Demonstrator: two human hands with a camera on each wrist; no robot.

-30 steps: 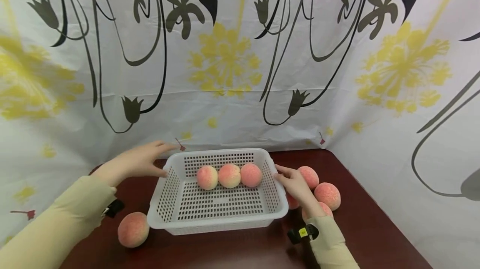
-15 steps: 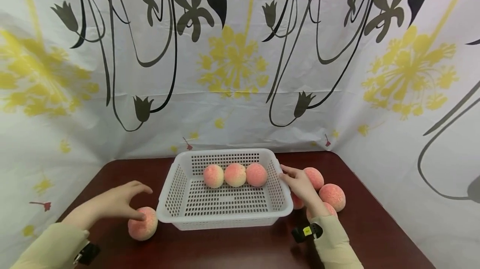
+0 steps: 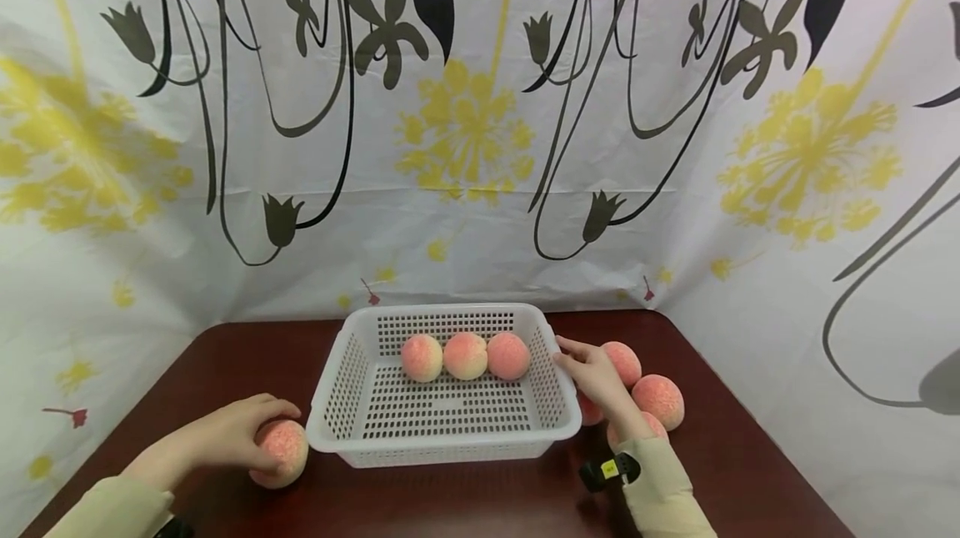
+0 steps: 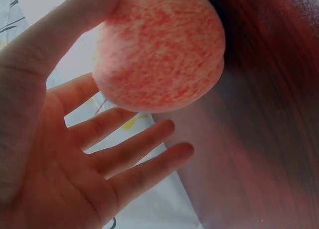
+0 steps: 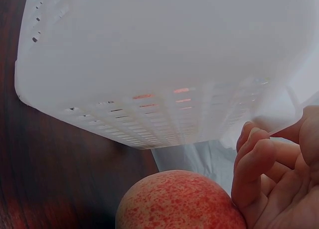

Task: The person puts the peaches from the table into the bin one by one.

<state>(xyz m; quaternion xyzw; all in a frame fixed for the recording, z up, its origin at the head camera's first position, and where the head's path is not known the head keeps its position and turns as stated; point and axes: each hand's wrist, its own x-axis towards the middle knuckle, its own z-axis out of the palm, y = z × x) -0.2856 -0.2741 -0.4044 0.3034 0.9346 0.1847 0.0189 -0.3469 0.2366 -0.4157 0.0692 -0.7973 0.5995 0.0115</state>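
My left hand (image 3: pixel 221 438) reaches around a pink and cream peach (image 3: pixel 287 453) on the table, left of the basket. In the left wrist view the thumb and index finger lie against the peach (image 4: pixel 159 50), while the other fingers spread out below it. My right hand (image 3: pixel 597 378) holds the right rim of a white plastic basket (image 3: pixel 450 444). Seen from the right wrist, its fingers (image 5: pixel 254 159) are curled at the basket's edge, close to another peach (image 5: pixel 179 201). Inside the basket, three peaches (image 3: pixel 465 355) sit in a row toward the back.
Several more peaches (image 3: pixel 658 402) lie on the table to the right of the basket, partly hidden by my right hand and forearm. The dark red table (image 3: pixel 420 505) ends at a white flower-patterned cloth (image 3: pixel 465 271) behind and at the sides.
My left hand has come down from beside the basket's back left corner to the peach on the left and closed around it. The right hand keeps its place on the rim.
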